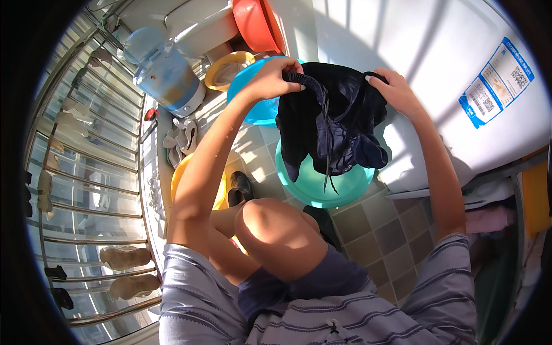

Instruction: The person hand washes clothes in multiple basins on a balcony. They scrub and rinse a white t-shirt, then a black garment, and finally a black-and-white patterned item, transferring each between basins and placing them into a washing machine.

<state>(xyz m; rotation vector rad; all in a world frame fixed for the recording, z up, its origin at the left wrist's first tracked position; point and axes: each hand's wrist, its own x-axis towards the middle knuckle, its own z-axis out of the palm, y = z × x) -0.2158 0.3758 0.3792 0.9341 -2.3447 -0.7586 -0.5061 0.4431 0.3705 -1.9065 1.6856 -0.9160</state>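
Note:
A dark pair of drawstring shorts (297, 116) hangs stretched between my two hands by its elastic waistband. My left hand (276, 77) pinches the waistband on one side, and my right hand (390, 88) grips the other side. Two drawstring ends (328, 151) dangle down the front. Below the shorts, a mint-green plastic basin (325, 194) stands on the tiled floor, partly covered by the cloth. Behind my left hand sits a bright blue basin (254, 105), its contents mostly hidden.
A white appliance (422, 142) bearing a label stands at the right. Leftward are a yellow basin (219, 194), a small yellow basin holding cloth (211, 77), a blue translucent tub (166, 79), shoes (186, 136) and a barred window (95, 172). An orange-red basin (254, 28) leans at the back.

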